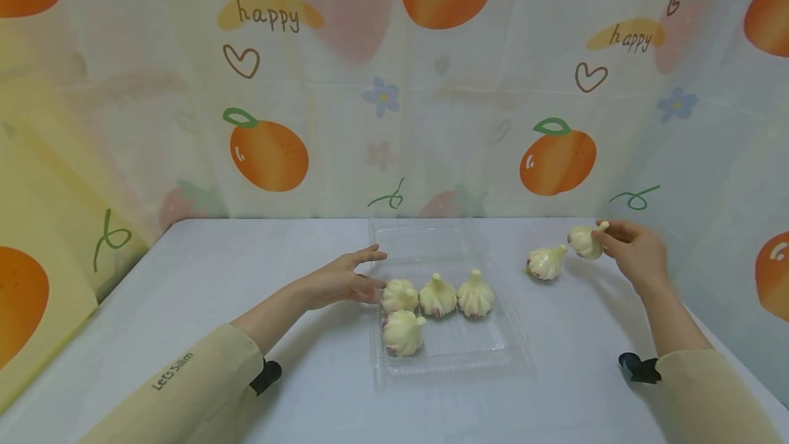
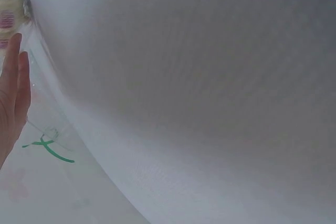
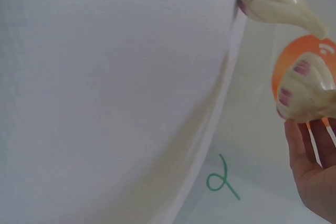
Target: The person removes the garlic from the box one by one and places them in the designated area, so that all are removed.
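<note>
My right hand (image 1: 637, 255) pinches a garlic bulb (image 1: 584, 242) by its stem end, just above the table at the right. A second garlic bulb (image 1: 545, 263) lies on the table to its left; both bulbs, with purple marks, show in the right wrist view. A clear plastic box (image 1: 456, 344) lies unfolded at the middle, its lid (image 1: 425, 238) toward the back. In it sit three bulbs in a row and one garlic bulb (image 1: 403, 333) in front of the left one. My left hand (image 1: 339, 281), fingers extended, is at the box's left edge, fingertips beside the nearest bulb.
The white table (image 1: 216, 273) runs back to a fruit-printed curtain (image 1: 431, 122). A yellow side of the curtain (image 1: 49, 190) stands at the left. Dark wrist straps with black knobs (image 1: 266, 377) show at both sleeves.
</note>
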A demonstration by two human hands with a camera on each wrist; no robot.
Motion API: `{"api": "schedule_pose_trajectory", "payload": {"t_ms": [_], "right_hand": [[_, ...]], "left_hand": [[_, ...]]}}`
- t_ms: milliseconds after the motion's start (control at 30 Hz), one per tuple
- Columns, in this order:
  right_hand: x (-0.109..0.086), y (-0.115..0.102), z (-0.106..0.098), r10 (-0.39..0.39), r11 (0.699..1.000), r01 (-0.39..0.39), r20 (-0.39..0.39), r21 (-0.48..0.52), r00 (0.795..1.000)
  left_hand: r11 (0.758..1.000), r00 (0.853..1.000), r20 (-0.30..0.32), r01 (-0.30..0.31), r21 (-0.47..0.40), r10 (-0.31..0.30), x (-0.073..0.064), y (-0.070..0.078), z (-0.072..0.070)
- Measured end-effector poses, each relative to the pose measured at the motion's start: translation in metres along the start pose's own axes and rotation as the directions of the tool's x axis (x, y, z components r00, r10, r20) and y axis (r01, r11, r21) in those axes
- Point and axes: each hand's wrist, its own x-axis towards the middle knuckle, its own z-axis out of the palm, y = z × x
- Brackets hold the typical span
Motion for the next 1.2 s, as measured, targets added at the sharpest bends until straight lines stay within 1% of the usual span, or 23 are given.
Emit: {"api": "schedule_pose_trajectory", "payload": {"t_ms": [167,367,567,767,867,1000,1200], "right_hand": [[0.0001,0.0054,0.0030,0.029,0.999,-0.029,0.004,-0.020,1.000],[-0.0010,0.0075,0.0039,0.057,0.998,-0.057,0.047,-0.018,0.997],[-0.0007,0.0091,0.0061,0.081,0.990,-0.069,0.099,-0.124,0.992],[-0.0022,0.0084,0.0080,0.130,0.978,-0.106,0.127,-0.180,0.983],[-0.0032,0.0081,0.0079,0.150,0.972,-0.117,0.154,-0.204,0.977],[-0.0041,0.0085,0.0070,0.147,0.970,-0.104,0.188,-0.220,0.971],[-0.0043,0.0083,0.0072,0.143,0.966,-0.089,0.211,-0.244,0.967]], "left_hand": [[1.000,1.000,0.003,-0.001,-0.004,0.001,-0.0007,0.0005,0.0001],[1.000,1.000,0.002,-0.004,-0.008,0.004,-0.0010,0.0004,0.0006],[1.000,1.000,-0.002,-0.004,-0.007,0.004,-0.0013,0.0003,0.0012],[1.000,1.000,0.002,-0.009,-0.008,0.009,-0.0003,-0.0007,0.0007],[1.000,1.000,-0.002,-0.006,-0.004,0.006,0.0000,-0.0008,0.0007],[1.000,1.000,-0.007,-0.001,0.002,0.001,0.0002,-0.0004,0.0009],[1.000,1.000,-0.009,0.000,0.007,0.000,0.0002,-0.0004,0.0011]]}}
